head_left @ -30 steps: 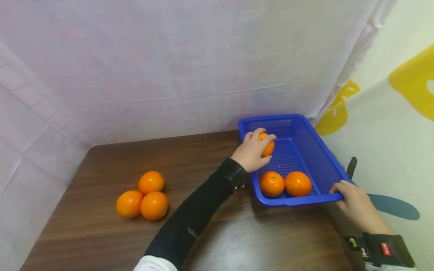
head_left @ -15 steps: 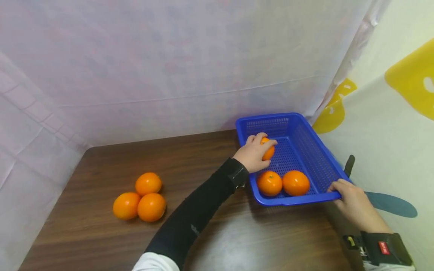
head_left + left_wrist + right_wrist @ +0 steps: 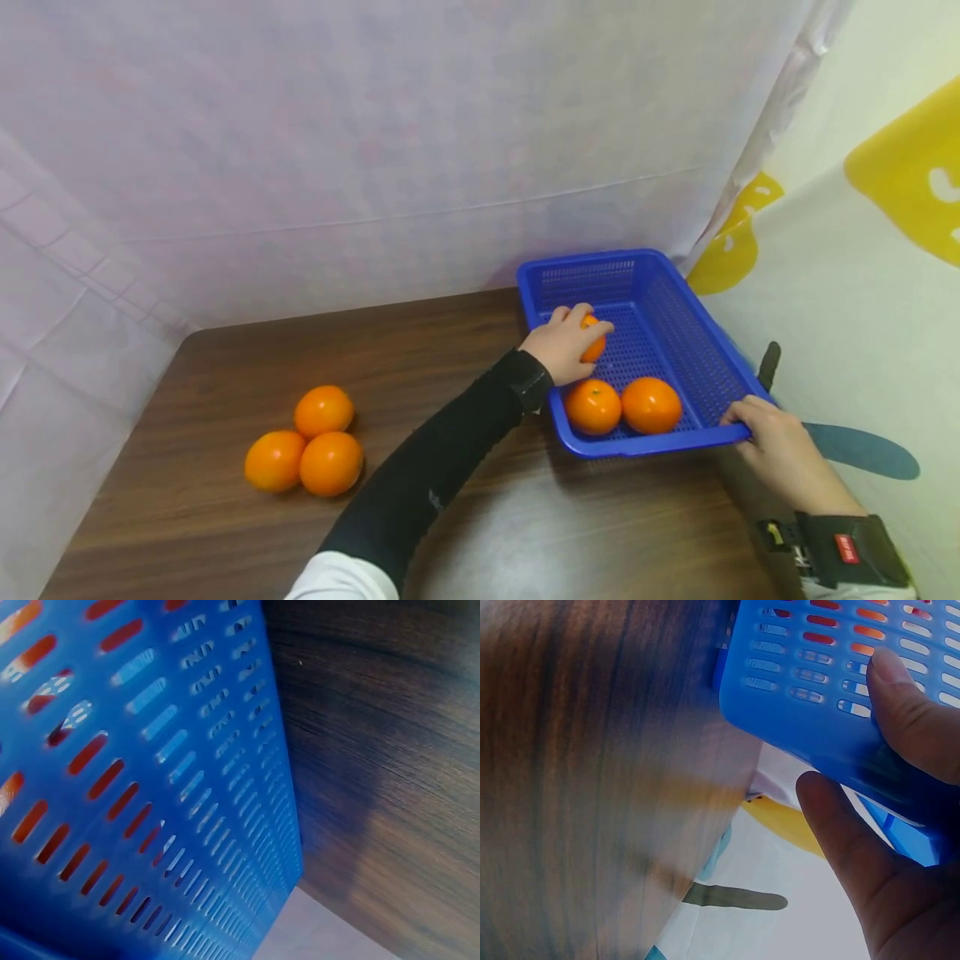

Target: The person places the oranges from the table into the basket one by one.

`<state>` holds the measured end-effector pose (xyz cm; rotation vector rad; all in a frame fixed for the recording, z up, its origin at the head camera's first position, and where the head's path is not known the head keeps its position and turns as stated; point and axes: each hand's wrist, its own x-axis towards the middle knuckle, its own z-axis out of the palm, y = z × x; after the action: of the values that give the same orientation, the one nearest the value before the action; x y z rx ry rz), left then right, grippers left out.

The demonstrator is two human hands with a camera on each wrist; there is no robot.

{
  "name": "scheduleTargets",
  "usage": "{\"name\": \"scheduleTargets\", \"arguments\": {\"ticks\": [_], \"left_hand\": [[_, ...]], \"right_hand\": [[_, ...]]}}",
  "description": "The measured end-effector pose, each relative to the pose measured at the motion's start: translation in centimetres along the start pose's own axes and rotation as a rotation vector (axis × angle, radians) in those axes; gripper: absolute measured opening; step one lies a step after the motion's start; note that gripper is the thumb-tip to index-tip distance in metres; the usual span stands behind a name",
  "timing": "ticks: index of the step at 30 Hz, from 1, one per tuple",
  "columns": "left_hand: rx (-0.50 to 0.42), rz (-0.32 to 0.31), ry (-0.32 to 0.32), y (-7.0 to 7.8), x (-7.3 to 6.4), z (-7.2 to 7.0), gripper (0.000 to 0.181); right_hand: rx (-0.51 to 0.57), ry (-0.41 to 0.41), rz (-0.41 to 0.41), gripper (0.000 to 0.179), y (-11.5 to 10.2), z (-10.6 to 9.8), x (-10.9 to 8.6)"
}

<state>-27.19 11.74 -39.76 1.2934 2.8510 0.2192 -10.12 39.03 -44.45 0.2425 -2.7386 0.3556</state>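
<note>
My left hand (image 3: 561,343) reaches over the left rim of the blue plastic basket (image 3: 678,442) and holds an orange (image 3: 594,348) inside it, fingers curved over the fruit. Just nearer to me, two more oranges (image 3: 651,406) sit side by side at the basket's front end. At the near right corner, my right hand (image 3: 776,446) grips the basket rim; in the right wrist view its thumb (image 3: 900,697) lies against the slotted wall. The left wrist view has only the basket's outer side (image 3: 187,772), with orange showing through the slots; the hand itself is out of sight there.
Three oranges (image 3: 330,463) lie clustered on the left of the brown wooden table (image 3: 450,342). A pale cloth wall (image 3: 375,167) closes off the back. Beside the basket on the right hangs a white cloth (image 3: 840,333) with yellow shapes.
My left hand has moved the held orange lower and slightly toward me, closer to the two oranges in the basket. The right hand keeps its grip on the rim. The head view has shifted slightly.
</note>
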Motion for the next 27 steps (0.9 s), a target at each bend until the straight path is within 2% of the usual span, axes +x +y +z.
{"name": "scheduleTargets", "arguments": {"ticks": [7, 12, 20, 27], "left_hand": [[0.081, -0.016, -0.025, 0.3, 0.3, 0.1, 0.06], [0.143, -0.035, -0.072, 0.6, 0.6, 0.4, 0.061], [0.186, -0.058, -0.177, 0.5, 1.2, 0.8, 0.065], [0.223, -0.074, -0.241, 0.8, 1.2, 0.8, 0.065]], "right_hand": [[-0.007, 0.014, -0.007, 0.028, 0.0, 0.0, 0.1], [0.003, -0.007, 0.011, 0.028, 0.0, 0.1, 0.1], [0.011, -0.025, 0.03, 0.025, -0.2, 0.0, 0.1], [0.01, -0.024, 0.028, 0.025, -0.3, -0.1, 0.1]]}}
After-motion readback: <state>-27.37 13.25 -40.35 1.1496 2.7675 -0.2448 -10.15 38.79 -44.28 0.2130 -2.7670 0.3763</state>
